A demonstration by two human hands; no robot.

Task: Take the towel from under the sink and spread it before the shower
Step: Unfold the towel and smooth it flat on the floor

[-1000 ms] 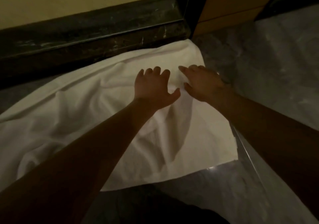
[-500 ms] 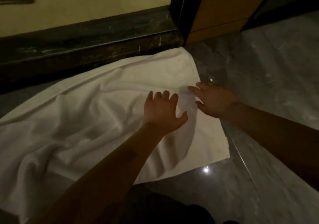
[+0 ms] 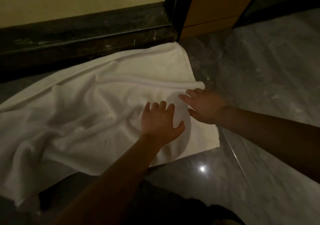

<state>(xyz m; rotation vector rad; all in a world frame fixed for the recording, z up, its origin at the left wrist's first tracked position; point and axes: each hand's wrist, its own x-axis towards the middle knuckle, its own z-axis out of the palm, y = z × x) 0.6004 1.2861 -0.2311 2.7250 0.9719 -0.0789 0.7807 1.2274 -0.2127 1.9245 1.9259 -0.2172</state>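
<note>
Most of what we see is the grey marble floor (image 3: 259, 86), and on it lies the white towel (image 3: 103, 103), already taken out and laid along the dark stone threshold (image 3: 78, 39) of the shower, so that wet feet can step on it directly. Its right part is nearly flat, with the far corner touching the threshold, but the left part is bunched in soft folds and one long ridge runs across the upper side. Our left hand (image 3: 160, 120) lies open with spread fingers, palm down on the cloth near the right end; we judge it presses the fabric so that it does not slide. Our right hand (image 3: 207, 106) is also open and flat, at the right border of the towel just under the ridge, and grips nothing. We think the smoothing is not finished, because the left side needs pulling out.
</note>
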